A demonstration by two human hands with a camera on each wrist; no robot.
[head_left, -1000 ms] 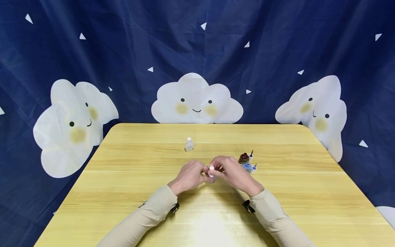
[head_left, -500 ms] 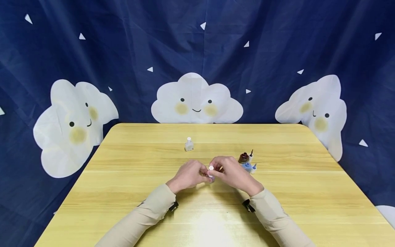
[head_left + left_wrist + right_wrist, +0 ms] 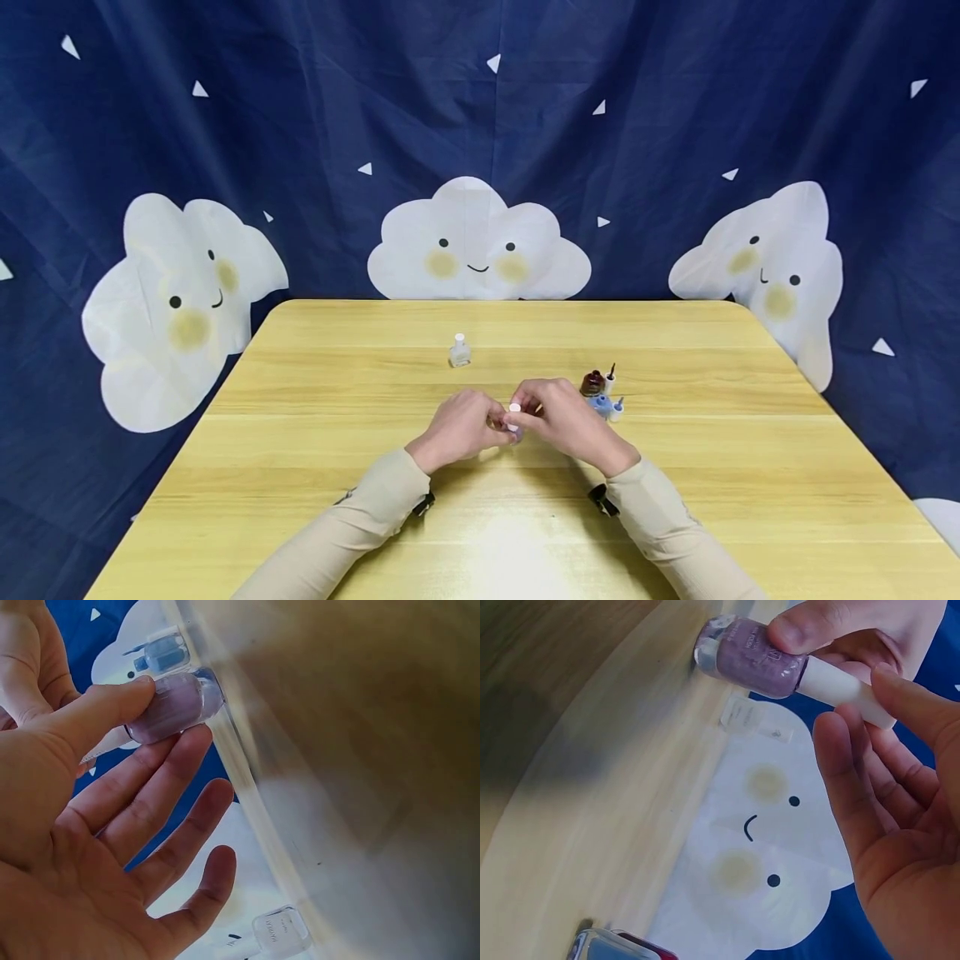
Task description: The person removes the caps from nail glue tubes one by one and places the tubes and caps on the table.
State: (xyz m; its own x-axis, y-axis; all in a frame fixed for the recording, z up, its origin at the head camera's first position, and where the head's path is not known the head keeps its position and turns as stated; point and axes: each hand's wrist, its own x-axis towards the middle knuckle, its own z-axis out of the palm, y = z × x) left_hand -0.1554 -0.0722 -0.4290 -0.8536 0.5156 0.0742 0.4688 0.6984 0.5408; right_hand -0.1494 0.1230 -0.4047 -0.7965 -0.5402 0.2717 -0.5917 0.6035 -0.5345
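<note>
Right wrist view, hands (image 3: 915,855) pinching purple bottle (image 3: 757,666) and white cap (image 3: 840,686), blue bottle (image 3: 615,948) cut off below

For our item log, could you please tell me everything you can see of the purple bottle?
The purple bottle looks like rounded glass, glossy, with pale printing and a clearer base. Its long white cap meets the body; whether it is loosened cannot be told. Cap uppermost, it sits between the hands over the table; base contact is unclear. The left hand pinches the body, the right hand the cap.
</note>
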